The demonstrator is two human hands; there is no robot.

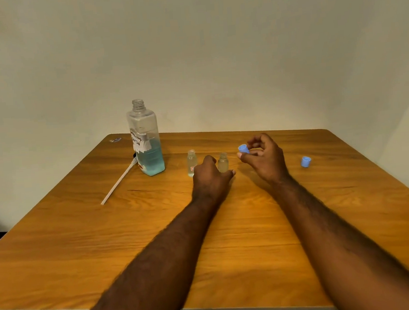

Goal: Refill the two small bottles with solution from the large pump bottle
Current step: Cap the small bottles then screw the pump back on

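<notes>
- Step, we reckon: both small bottles uncapped, no blue in them yet. Next: park cap, pour from large bottle (148, 145) w/ steady aim at narrow necks.
- R hand (265, 159) pinches blue cap (243, 149), thumb + fingertips closed on it.
- L hand (209, 176) curls round base of plain small bottle (223, 162) on table (230, 239); labelled small bottle (192, 162) just beside.
- 2nd cap (305, 161) lies well apart.
</notes>
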